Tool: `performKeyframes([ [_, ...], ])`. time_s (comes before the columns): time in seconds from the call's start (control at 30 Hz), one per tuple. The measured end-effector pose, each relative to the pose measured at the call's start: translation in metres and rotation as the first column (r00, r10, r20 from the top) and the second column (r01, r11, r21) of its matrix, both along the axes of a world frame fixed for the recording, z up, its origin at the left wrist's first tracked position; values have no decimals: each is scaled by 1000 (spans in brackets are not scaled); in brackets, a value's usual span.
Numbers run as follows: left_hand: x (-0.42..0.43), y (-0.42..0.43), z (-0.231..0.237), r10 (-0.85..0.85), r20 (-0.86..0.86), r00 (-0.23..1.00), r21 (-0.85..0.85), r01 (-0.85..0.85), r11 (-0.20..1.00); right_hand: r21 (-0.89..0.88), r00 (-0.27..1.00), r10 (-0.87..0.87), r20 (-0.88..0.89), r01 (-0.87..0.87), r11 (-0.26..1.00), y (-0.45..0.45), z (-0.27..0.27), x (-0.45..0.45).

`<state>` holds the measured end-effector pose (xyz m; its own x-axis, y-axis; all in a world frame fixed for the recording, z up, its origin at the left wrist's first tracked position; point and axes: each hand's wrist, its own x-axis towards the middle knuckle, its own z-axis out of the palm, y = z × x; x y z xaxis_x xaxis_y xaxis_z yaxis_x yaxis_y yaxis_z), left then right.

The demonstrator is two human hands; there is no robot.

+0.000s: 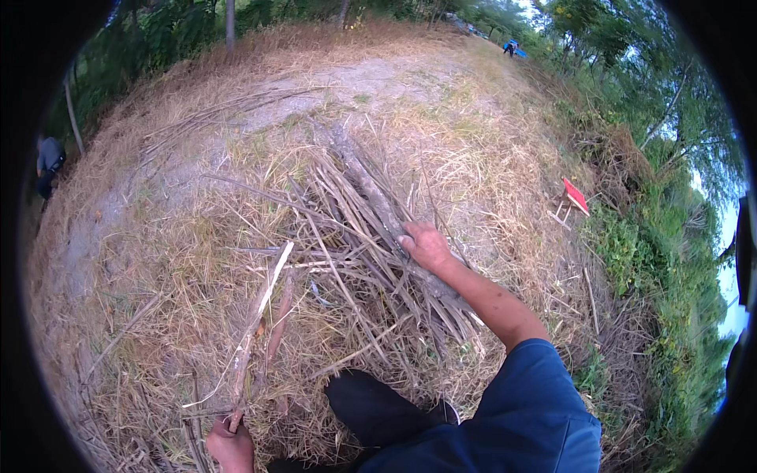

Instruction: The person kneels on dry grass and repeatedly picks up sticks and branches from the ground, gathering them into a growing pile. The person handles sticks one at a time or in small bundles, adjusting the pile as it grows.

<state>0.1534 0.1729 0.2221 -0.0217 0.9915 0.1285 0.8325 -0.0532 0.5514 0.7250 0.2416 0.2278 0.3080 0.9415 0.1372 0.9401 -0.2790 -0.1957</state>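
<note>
My left hand, low in the picture, is closed around the lower end of a split branch. The branch reaches up and away, and pale bare wood shows along its broken upper part. My right hand grips a thick grey log from its right side, with some fingers hidden behind the wood. This log lies along the top of a pile of thin dry sticks. Between the split branch and the pile, a shorter brown stick rests in the dry grass.
A small stool with a red top stands tilted at the right, near green bushes. Long thin poles lie farther off at the upper left. One person is at the far left, another in the distance.
</note>
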Motion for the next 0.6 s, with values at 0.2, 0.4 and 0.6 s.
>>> performKeyframes([
  [0.2, 33, 25, 12, -38, -196, 980, 45, 48, 998, 236, 975, 191, -116, -160, 958, -37, 47, -43],
  [0.4, 74, 44, 28, -174, -292, 940, -30, 172, 985, 410, 760, 638, -121, -547, 730, -84, 102, -124],
  [0.6, 100, 27, 22, -343, -306, 888, -105, 326, 939, 391, 674, 739, -6, -678, 622, -81, 142, -158],
])
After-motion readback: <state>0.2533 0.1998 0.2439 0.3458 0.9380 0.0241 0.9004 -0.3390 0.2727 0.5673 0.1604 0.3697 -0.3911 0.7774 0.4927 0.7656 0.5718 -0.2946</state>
